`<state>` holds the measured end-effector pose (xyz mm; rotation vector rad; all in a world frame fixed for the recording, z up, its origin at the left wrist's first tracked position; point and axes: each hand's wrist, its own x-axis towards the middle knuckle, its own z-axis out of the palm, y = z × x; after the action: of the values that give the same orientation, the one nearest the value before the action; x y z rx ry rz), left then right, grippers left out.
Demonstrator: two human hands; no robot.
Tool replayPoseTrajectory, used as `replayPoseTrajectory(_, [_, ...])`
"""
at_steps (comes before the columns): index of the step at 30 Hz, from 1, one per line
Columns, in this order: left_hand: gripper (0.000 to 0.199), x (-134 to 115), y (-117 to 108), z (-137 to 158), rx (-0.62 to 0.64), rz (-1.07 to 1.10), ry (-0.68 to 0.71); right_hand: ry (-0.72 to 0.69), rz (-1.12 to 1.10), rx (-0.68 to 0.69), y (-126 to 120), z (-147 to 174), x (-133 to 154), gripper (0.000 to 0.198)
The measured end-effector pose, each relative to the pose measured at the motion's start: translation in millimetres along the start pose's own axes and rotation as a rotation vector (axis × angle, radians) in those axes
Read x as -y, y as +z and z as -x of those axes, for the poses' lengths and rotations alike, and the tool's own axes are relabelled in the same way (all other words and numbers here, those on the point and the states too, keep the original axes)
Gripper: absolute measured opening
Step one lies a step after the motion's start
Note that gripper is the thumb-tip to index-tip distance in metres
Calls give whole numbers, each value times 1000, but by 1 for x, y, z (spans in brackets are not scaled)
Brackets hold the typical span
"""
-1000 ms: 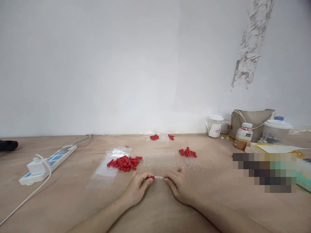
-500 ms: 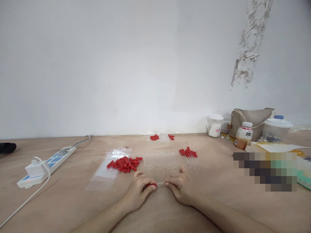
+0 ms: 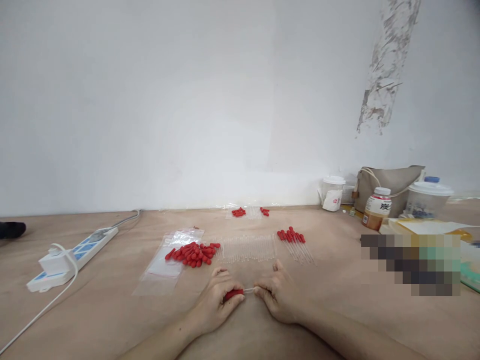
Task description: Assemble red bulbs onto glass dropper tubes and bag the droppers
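"What's hidden?"
"Left of the bottle (image 3: 375,212), the left hand (image 3: 219,298) partly covers a red bulb (image 3: 234,294); the right hand (image 3: 276,295) hides one end of the clear tube (image 3: 248,290)."
"And nearer than the bottle?"
"A pixelated patch (image 3: 412,265), contents unreadable."

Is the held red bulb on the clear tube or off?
Apparently on: the red bulb in the left hand meets the clear tube, no gap visible.

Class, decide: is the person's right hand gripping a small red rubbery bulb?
No; the left hand grips the small red rubbery bulb, while the right hand pinches a thin clear tube.
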<state>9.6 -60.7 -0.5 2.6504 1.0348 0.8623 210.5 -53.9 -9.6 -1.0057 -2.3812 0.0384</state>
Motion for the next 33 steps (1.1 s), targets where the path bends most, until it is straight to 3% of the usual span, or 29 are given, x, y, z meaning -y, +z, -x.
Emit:
replayPoseTrajectory(8, [9, 2, -2, -3, 7, -60, 49, 27, 16, 17, 6, -1, 3, 24])
replayPoseTrajectory(16, [20, 15, -16, -12, -6, -332, 298, 5, 86, -18, 2, 0, 4, 25])
replayPoseTrajectory(18, [21, 16, -14, -9, -39, -308, 301, -6, 100, -45, 0, 1, 4, 24])
replayPoseTrajectory(20, [30, 16, -11, -4, -82, -247, 214, 14, 115, -97, -3, 2, 3, 24])
replayPoseTrajectory(24, [56, 11, -7, 2, -117, -76, -76, 226, 127, -193, -12, 1, -8, 26])
replayPoseTrajectory(28, [40, 9, -8, 2, -21, 45, -133, 608, 52, -232, -34, -4, -38, 28])
replayPoseTrajectory(33, [18, 10, -8, -2, 56, 26, -119, 907, 55, -197, -60, -15, -78, 31])
